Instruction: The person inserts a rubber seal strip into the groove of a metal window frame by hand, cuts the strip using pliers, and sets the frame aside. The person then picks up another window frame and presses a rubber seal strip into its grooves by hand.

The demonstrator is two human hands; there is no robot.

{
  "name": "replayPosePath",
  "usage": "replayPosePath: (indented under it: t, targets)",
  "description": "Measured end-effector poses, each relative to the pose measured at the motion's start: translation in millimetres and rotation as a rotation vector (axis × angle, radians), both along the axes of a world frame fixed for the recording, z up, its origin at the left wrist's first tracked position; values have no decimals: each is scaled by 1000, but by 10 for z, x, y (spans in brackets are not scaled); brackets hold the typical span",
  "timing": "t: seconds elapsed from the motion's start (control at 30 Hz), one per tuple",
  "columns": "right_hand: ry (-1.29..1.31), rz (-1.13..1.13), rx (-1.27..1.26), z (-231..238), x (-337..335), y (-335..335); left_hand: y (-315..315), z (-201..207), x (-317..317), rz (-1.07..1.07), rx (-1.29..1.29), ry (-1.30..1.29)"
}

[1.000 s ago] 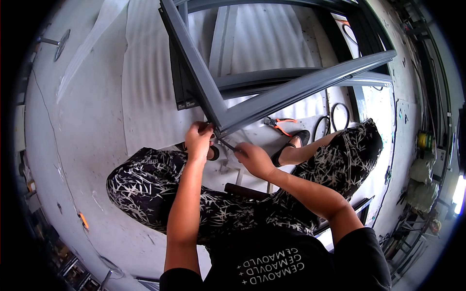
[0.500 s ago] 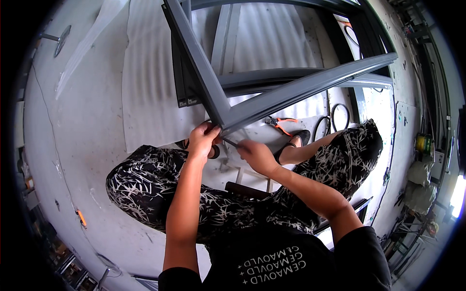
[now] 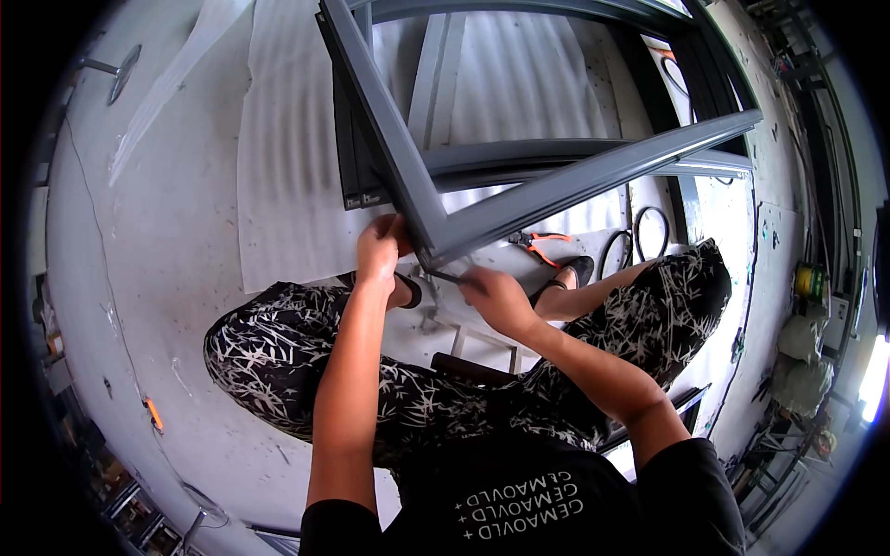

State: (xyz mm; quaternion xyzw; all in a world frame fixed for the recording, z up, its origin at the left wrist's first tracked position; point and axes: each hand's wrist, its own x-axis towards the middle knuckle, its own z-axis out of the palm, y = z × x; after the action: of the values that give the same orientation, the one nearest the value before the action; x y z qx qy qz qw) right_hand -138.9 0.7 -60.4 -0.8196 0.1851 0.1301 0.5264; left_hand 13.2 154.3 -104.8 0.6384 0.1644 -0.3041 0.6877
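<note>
A grey metal window frame [image 3: 528, 196] is tilted in front of me, one corner pointing toward me. My left hand [image 3: 378, 252] is at the outer left side of that corner, its fingers curled against the frame's edge and partly hidden by it. In my right hand [image 3: 501, 301], slightly blurred, is a thin dark strip [image 3: 446, 276] that reaches to the underside of the corner. Whether the strip is rubber or a slim tool cannot be made out. Orange-handled pliers [image 3: 538, 245] lie on the floor just beyond my right hand.
Behind the tilted frame stands more dark framing [image 3: 681, 176]. A wrinkled white sheet [image 3: 287, 176] covers the floor beneath. Black cord loops [image 3: 651, 227] lie to the right, near my foot. An orange-handled item [image 3: 154, 415] is at the far left. Between my legs is a low stool [image 3: 473, 364].
My left hand has moved from the corner's tip up along its left side. The right hand has shifted slightly right, still holding the strip. The frame sits a little lower and farther right in view.
</note>
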Motion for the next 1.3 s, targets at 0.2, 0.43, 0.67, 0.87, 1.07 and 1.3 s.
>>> replayPosePath:
  t: [0.2, 0.43, 0.67, 0.87, 1.07, 1.3]
  targets:
    - [19, 19, -49, -4, -52, -86, 62, 44, -94, -61, 48, 123]
    - [-7, 70, -67, 31, -88, -22, -30, 112, 181, 36, 17, -26]
    - [-41, 72, -46, 15, -125, -56, -129, 318, 314, 35, 24, 98]
    - [-31, 71, 3, 43, -166, 11, -155, 135, 460, 149, 48, 104]
    - [-73, 70, -61, 108, -152, -65, -44, 325, 274, -180, 55, 169]
    - [-129, 4, -113, 159, -97, -46, 57, 331, 176, -201, 83, 148]
